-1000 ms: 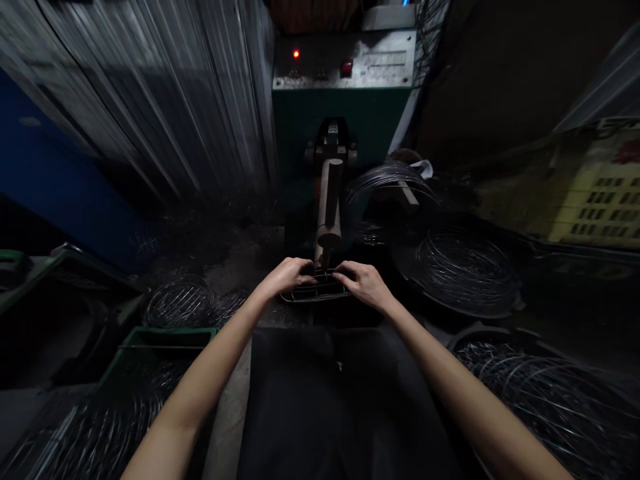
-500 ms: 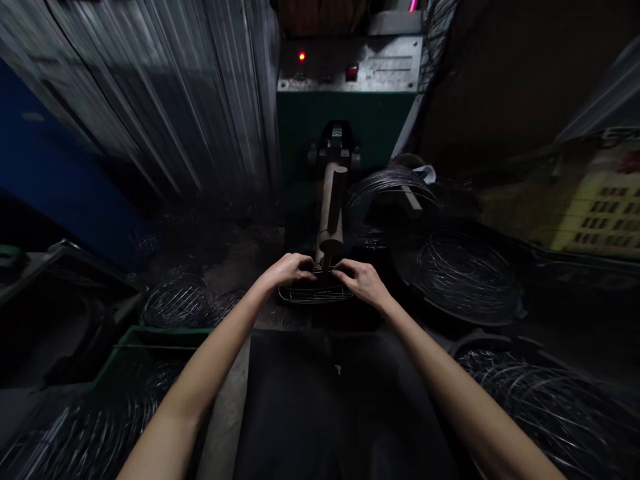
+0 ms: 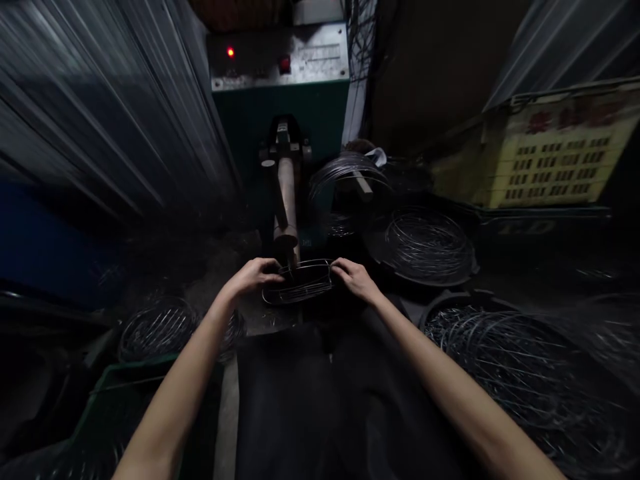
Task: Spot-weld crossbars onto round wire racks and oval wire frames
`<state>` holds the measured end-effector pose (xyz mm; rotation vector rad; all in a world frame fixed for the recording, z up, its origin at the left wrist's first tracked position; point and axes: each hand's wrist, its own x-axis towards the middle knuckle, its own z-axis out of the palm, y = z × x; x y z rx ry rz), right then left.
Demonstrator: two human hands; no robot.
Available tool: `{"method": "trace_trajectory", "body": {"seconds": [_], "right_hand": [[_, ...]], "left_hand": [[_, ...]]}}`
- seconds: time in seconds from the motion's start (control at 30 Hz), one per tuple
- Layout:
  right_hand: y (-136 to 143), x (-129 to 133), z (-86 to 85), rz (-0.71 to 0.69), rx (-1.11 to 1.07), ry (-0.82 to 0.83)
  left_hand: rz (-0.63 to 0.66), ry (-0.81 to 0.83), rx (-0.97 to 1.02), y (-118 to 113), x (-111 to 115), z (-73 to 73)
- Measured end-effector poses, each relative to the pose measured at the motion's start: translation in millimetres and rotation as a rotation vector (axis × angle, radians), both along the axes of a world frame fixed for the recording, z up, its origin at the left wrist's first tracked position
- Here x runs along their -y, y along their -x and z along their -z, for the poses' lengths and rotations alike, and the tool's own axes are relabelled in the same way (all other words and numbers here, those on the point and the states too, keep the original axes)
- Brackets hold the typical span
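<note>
Between my hands is a round wire rack [image 3: 305, 291] with thin bars, tilted below the metal arm of a machine [image 3: 286, 200]. My left hand [image 3: 257, 275] pinches its left rim, close to the electrode tip at the arm's lower end. The fingers of my right hand [image 3: 353, 275] are closed on the rim at the right. Whether the arm's tip touches the wire is too dark to make out.
The machine's green body carries a metal control panel [image 3: 280, 57] with a red light. Wire hoops [image 3: 347, 170] hang to its right. Round dark tubs of wire rings [image 3: 425, 243] and wire pieces [image 3: 500, 360] stand at the right, near a yellow crate [image 3: 555, 160]. A green crate [image 3: 125, 373] is at the lower left.
My view has swung to the right. My right hand has moved outward along the rim, away from the arm's tip, and more of the rack shows. Both hands keep hold.
</note>
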<state>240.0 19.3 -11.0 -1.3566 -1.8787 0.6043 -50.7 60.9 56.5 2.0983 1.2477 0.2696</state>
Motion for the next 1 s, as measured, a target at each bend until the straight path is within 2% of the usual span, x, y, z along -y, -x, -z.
{"method": "trace_trajectory", "body": {"seconds": [0.07,0.17,0.27,0.37,0.53,0.67,0.9,1.0], "right_hand": [[11,4,-7.1,0.029,0.065,-0.074],[33,14,-18.5,0.095,0.244,-0.16],[51,22,-25.5,0.095,0.377,-0.174],[53,17,-33.6,-0.011,0.39,-0.095],[21,-10,-57.3,-0.297,0.259,0.217],[4,-22,-68.8,-0.352,0.275,0.299],[11,-30,-72.9,-0.459,0.141,0.399],[12,-33,-75.9,-0.466,0.174,0.397]], "left_hand": [[-0.043,-0.056,-0.012,6,8,-0.7],[-0.135,-0.253,-0.013,2,23,-4.9],[-0.082,-0.369,-0.087,-18,31,-6.4],[-0.005,-0.327,-0.17,-32,27,-4.2],[-0.002,-0.269,-0.132,-32,21,-2.9],[0.012,-0.224,-0.14,-30,22,-6.7],[0.043,-0.126,-0.113,-25,23,-12.9],[0.039,-0.109,-0.098,-21,23,-10.5]]}}
